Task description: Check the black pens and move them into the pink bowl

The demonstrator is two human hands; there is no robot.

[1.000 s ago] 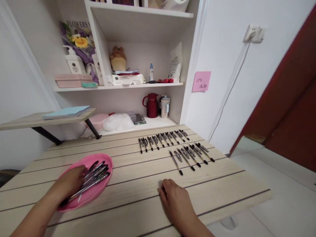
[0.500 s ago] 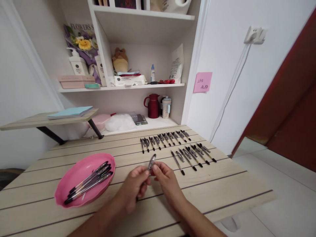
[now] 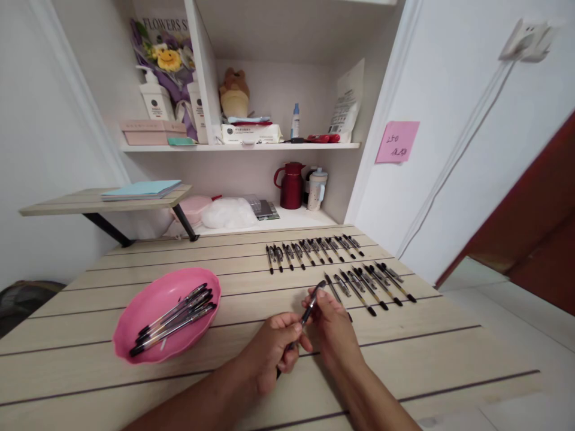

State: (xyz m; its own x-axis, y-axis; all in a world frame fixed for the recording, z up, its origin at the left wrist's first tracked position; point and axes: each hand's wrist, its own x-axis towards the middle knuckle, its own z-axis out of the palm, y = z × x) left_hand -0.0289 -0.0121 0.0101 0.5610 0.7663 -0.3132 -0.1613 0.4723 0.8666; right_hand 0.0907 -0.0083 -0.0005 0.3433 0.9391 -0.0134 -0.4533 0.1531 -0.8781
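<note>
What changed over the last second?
The left hand left the pink bowl with one pen and moved right; the right hand lifted off the table to meet it. Both now pinch that pen. The bowl's other pens and both laid-out rows stayed put.

"FLOWERS S" on the bouquet wrapper (image 3: 164,36), handwritten "250" on pink sticky note (image 3: 397,141)

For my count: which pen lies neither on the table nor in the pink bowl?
The pen between the left hand and right hand: it alone is tilted above the table.
</note>
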